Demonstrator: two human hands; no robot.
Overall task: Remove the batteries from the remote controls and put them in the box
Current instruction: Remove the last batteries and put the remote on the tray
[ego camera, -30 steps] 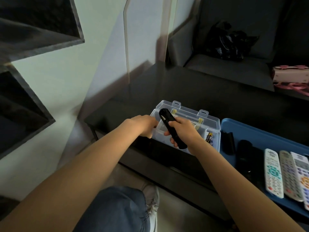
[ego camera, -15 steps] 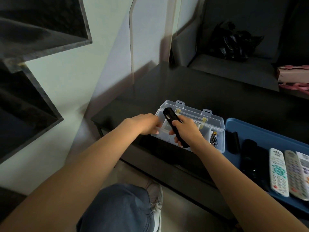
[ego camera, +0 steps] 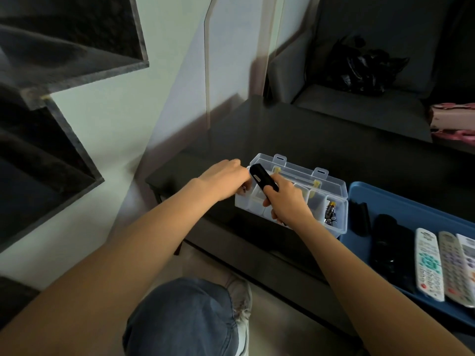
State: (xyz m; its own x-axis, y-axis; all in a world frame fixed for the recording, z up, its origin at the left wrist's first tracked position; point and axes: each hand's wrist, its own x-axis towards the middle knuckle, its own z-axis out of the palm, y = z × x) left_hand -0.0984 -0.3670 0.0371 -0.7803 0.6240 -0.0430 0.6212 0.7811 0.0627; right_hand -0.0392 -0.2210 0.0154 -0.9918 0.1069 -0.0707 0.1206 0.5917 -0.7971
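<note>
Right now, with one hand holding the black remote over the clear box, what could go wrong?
1. The left hand seems to pinch something small at the left end of the clear box; it could slip and roll off the dark table.
2. The box sits near the table's front edge, so a bump from either hand might push it off, spilling the batteries already inside.
3. The right hand holds the black remote tilted over the box; it might drop in.

arms (ego camera: pixel 159 240): both bare, no sleeves, no watch or rings visible | leg at 6 o'clock: blue denim jeans (ego camera: pixel 185 317) | foot: light grey-white sneaker (ego camera: pixel 241 296), worn-looking
</note>
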